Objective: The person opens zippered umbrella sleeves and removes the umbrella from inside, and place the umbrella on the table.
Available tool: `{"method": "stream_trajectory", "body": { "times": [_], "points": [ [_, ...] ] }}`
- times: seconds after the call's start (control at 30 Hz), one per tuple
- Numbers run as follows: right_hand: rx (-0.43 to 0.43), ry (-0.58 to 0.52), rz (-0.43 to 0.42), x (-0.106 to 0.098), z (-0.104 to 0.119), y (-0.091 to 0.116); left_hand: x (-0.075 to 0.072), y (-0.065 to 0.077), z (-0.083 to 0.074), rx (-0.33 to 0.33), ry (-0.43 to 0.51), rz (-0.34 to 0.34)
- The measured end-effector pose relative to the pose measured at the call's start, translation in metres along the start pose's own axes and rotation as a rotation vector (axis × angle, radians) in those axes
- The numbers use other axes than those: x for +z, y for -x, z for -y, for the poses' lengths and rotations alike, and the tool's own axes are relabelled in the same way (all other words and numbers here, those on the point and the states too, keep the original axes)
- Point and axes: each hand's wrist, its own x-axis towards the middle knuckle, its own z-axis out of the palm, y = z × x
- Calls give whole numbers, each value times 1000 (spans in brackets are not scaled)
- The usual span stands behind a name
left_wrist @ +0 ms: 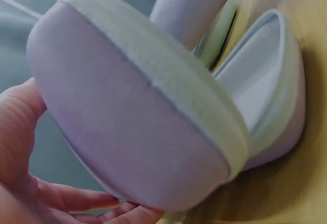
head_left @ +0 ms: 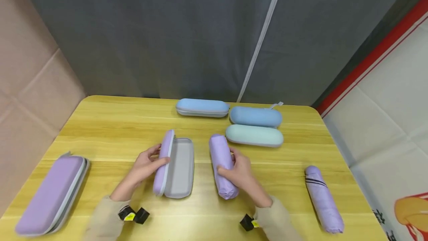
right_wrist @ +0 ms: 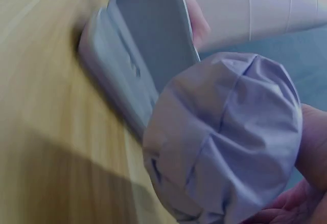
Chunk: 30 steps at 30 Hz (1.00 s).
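Lilac fabric covers the umbrella (head_left: 220,153) gripped in the right hand (head_left: 241,172), thumb across its top, just right of the open case (head_left: 179,168) mid-table. The left hand (head_left: 144,166) clasps that case's raised lid (head_left: 162,174) between thumb and fingers. Another purple case (head_left: 51,196) lies along the table's (head_left: 127,122) left edge, a striped umbrella (head_left: 326,203) near its right edge. Toward the far edge lie a pale blue case (head_left: 202,106), a darker blue case (head_left: 255,116) and, just nearer, a mint case (head_left: 254,135).

The table (head_left: 127,122) looks like smooth, faintly glossy wood; the open case (head_left: 181,168), smooth and matt; the held umbrella (head_left: 220,153), creased cloth; the curtain (head_left: 150,40), matt cloth.
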Motion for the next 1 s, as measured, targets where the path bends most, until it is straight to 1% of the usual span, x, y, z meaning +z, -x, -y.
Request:
{"method": "stream_trajectory", "body": {
  "times": [0.1, 0.17, 0.3, 0.47, 0.53, 0.6, 0.67, 0.73, 0.83, 0.9, 1.0],
  "points": [
    [35, 40, -19, -16, -15, 11, -21, 10, 6, -1, -49, -14],
    [77, 66, -25, -29, -25, 20, -35, 17, 10, -7, -88, -25],
    [153, 139, -45, -55, -42, 36, -61, 30, 17, -49, -173, -56],
    [238, 227, -73, -86, -64, 53, -89, 39, 26, -104, -299, -78],
    [269, 261, -92, -96, -72, 59, -99, 41, 29, -101, -370, -91],
    [293, 275, -111, -104, -78, 64, -106, 43, 32, -87, -443, -103],
    [304, 316, -140, -111, -83, 71, -112, 46, 34, -55, -532, -130],
    [321, 338, -152, -119, -89, 77, -117, 48, 37, -8, -620, -168],
    [337, 402, -168, -128, -97, 85, -122, 51, 42, 64, -730, -227],
    [356, 421, -158, -134, -101, 90, -125, 52, 44, 102, -779, -260],
    [353, 439, -163, -140, -106, 94, -128, 54, 46, 118, -829, -288]
  ]
}}
